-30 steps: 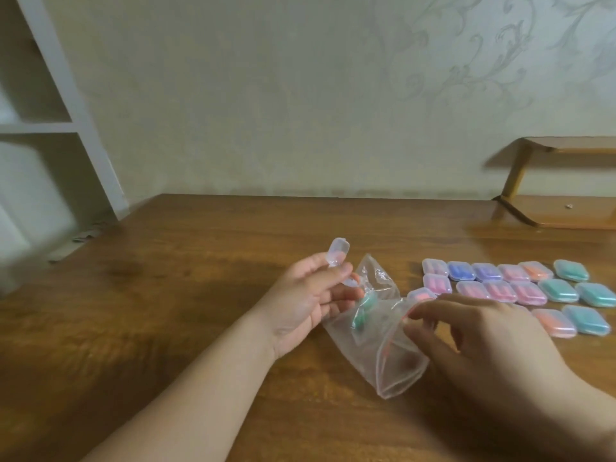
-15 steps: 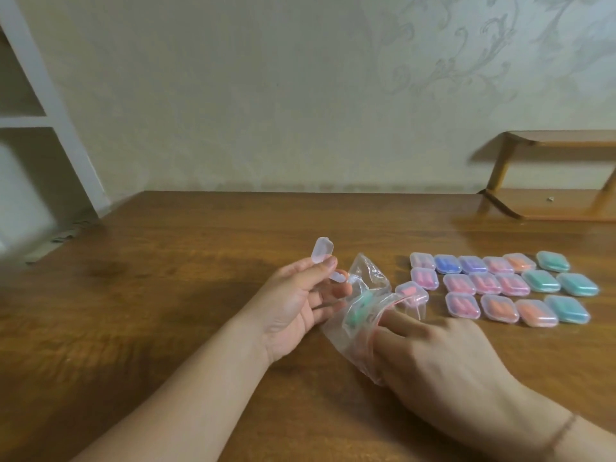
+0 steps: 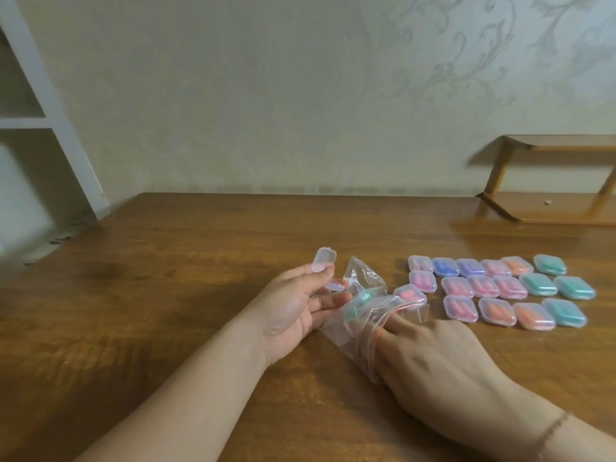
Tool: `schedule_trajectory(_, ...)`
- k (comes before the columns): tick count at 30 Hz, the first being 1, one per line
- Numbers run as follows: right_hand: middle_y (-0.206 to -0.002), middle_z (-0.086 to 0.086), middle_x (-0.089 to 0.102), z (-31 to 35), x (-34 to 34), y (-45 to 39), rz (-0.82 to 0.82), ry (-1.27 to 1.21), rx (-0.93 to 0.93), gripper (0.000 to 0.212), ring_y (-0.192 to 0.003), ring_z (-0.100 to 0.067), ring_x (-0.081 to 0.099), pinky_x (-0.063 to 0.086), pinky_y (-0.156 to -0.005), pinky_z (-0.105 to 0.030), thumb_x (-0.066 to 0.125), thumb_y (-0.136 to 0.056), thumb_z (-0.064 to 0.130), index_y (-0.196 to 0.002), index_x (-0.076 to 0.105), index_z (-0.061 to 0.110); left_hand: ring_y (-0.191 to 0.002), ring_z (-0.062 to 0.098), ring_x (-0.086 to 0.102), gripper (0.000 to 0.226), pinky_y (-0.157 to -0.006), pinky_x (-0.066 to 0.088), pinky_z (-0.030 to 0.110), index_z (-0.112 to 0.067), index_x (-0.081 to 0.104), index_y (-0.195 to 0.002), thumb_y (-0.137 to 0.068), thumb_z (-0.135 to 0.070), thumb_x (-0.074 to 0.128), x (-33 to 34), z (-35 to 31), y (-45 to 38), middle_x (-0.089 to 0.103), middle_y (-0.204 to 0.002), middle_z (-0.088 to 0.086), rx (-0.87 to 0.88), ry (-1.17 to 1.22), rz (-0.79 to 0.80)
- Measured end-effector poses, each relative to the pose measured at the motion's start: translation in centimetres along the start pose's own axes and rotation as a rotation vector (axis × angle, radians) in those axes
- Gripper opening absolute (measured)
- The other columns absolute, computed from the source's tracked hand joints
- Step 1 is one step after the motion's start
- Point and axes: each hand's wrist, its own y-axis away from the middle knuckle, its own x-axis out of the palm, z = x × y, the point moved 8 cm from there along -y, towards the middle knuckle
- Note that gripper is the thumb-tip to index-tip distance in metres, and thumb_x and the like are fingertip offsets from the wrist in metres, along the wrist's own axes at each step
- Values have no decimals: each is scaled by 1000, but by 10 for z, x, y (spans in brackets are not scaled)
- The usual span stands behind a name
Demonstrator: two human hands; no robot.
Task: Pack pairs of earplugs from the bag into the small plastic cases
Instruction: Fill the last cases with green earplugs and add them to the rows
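My left hand [image 3: 300, 305] holds a small clear plastic case [image 3: 325, 261] hinged open, its lid sticking up above the thumb. A crumpled clear plastic bag [image 3: 361, 288] lies on the wooden table [image 3: 166, 295] between my hands, with green earplugs [image 3: 358, 303] showing through it. My right hand [image 3: 430, 355] has its fingers pushed inside the bag's mouth; the fingertips are hidden by the plastic, so what they touch is unclear. Right of the bag, several shut cases [image 3: 500, 288] filled with pink, orange, blue and green earplugs lie in rows.
A pink-filled case [image 3: 409, 293] sits just behind the bag. A low wooden shelf [image 3: 550, 181] stands at the back right of the table, against the patterned wall. A white shelving unit [image 3: 43, 121] rises at the far left.
My right hand has gone from the bag's rim to deep inside the bag. The left hand keeps holding the open case almost unmoved.
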Motion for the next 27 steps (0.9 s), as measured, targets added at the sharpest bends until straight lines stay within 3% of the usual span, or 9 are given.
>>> schedule_trajectory(7,-73,8,59,0,6,0,43,-73,-35,19,-45,-16,50,36,-30,-32,46,-85,32,-80,64,28,-88,23,70,27,-81,61,40,-9,58,-121,-96,-14,62,1,0,1,70,-104,17,-14,-32,9)
schedule_trajectory(9,-71,8,59,-1,4,0,34,-50,-20,22,-43,-15,49,31,-30,-29,45,-84,33,-74,64,28,-88,23,71,29,-81,61,40,-9,57,-123,-95,-14,62,1,0,1,72,-101,16,-11,-41,8)
schedule_trajectory(11,-68,9,59,-4,-4,1,0,-78,10,23,-42,-16,49,27,-31,-28,45,-80,35,-69,63,28,-87,23,72,26,-83,61,41,-11,56,-122,-96,-14,61,1,-1,1,71,-105,17,-12,-45,-6)
schedule_trajectory(13,-74,13,63,-10,-12,1,-26,-156,54,24,-47,-14,55,35,-33,-27,45,-81,39,-74,66,30,-87,23,72,19,-84,60,42,-15,57,-117,-98,-13,58,-1,-2,1,67,-117,22,-11,-47,-26)
schedule_trajectory(17,-72,30,58,-36,-36,7,-102,-296,214,15,-53,5,53,36,-41,-9,63,-75,55,-78,61,40,-93,23,72,19,-91,57,43,-19,56,-117,-99,-13,55,0,-4,3,62,-127,21,11,-73,-32)
schedule_trajectory(19,-64,24,54,-50,-47,11,-199,-428,289,17,-67,1,58,42,-42,-15,68,-72,47,-76,53,39,-91,22,72,24,-88,59,41,-17,57,-122,-99,-12,56,-1,-9,6,64,-124,19,32,-56,-43)
schedule_trajectory(22,-85,16,60,-66,-52,13,-342,-676,320,20,-77,-8,61,49,-52,-14,70,-78,23,-82,55,37,-88,26,72,32,-76,62,40,-13,58,-127,-95,-11,61,0,-19,11,66,-118,20,56,57,-53)
schedule_trajectory(24,-87,15,57,-68,-55,12,-401,-718,308,26,-77,-10,61,50,-55,-13,68,-82,13,-85,59,37,-87,28,71,39,-71,61,37,-9,57,-130,-92,-14,65,11,-22,18,68,-109,18,56,124,5)
schedule_trajectory(27,-95,8,54,-65,-59,13,-470,-823,298,27,-77,-9,63,51,-58,-9,62,-84,11,-91,66,37,-90,30,68,53,-80,60,39,-2,55,-131,-84,-23,67,30,-20,30,65,-105,19,37,196,106)
